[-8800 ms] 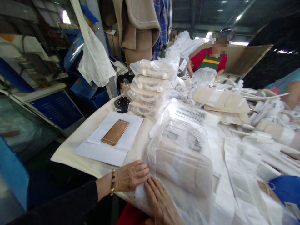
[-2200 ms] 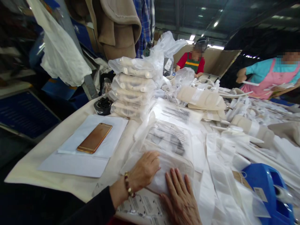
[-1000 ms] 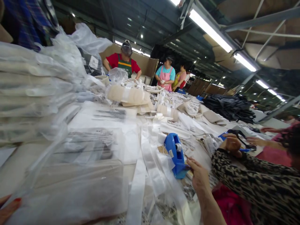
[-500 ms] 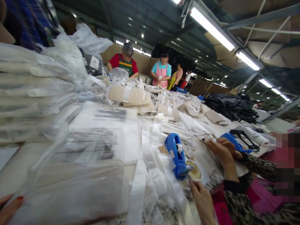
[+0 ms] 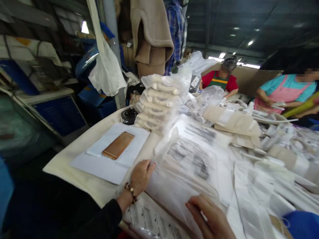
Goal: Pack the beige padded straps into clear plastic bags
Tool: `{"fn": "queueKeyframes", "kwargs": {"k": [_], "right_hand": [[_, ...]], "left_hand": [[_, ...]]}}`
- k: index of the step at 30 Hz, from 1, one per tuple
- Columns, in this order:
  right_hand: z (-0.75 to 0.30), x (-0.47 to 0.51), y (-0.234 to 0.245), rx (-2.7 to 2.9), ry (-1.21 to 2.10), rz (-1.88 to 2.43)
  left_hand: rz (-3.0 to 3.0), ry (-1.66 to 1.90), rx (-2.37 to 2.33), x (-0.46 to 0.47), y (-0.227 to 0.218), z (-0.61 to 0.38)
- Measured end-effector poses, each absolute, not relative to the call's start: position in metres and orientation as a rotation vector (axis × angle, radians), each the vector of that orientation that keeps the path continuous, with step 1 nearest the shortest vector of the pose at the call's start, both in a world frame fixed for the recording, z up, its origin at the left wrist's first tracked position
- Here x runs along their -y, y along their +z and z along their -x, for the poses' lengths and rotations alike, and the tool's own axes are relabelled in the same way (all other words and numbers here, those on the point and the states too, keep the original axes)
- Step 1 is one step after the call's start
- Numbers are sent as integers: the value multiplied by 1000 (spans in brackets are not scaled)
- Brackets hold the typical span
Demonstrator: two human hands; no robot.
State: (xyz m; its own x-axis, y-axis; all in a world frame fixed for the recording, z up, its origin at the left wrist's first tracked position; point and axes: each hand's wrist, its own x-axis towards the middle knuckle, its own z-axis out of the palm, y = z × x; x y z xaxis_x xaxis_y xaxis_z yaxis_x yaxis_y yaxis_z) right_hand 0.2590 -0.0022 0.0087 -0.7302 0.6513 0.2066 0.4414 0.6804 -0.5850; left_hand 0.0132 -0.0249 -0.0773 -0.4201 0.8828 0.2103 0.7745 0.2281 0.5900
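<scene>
The left hand (image 5: 141, 174) rests curled at the left edge of a clear bag (image 5: 174, 186) on the table (image 5: 62, 166), the right hand (image 5: 213, 215) bent over its near side — whether either pinches cannot be told — and an uneven pull could crease or tear the bag.

No lettering is legible (print (image 5: 190, 154) on the bag (image 5: 171, 182) blurs).
</scene>
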Motion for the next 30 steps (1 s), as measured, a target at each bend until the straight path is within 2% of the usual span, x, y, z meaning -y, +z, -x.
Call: {"fn": "queueKeyframes", "kwargs": {"k": [4, 8, 16, 21, 23, 26, 30], "right_hand": [[-182, -26, 17, 2757, 522, 818], [-142, -49, 7, 2966, 298, 968], [-126, -53, 3, 2900, 327, 1374], [-133, -66, 11, 2718, 203, 1714], [-143, -74, 12, 2641, 282, 1789], [-157, -66, 1, 2481, 242, 1650], [-154, -17, -43, 2358, -254, 875]], "left_hand": [[-1625, 958, -2323, 29, -78, -15], [-1636, 933, -2365, 28, -79, -15], [-1637, 918, -2385, 27, -80, -16], [-1634, 921, -2394, 27, -81, -15], [-1644, 935, -2392, 27, -82, -15], [-1670, 981, -2376, 27, -87, -13], [-1733, 1049, -2323, 27, -97, -9]]}}
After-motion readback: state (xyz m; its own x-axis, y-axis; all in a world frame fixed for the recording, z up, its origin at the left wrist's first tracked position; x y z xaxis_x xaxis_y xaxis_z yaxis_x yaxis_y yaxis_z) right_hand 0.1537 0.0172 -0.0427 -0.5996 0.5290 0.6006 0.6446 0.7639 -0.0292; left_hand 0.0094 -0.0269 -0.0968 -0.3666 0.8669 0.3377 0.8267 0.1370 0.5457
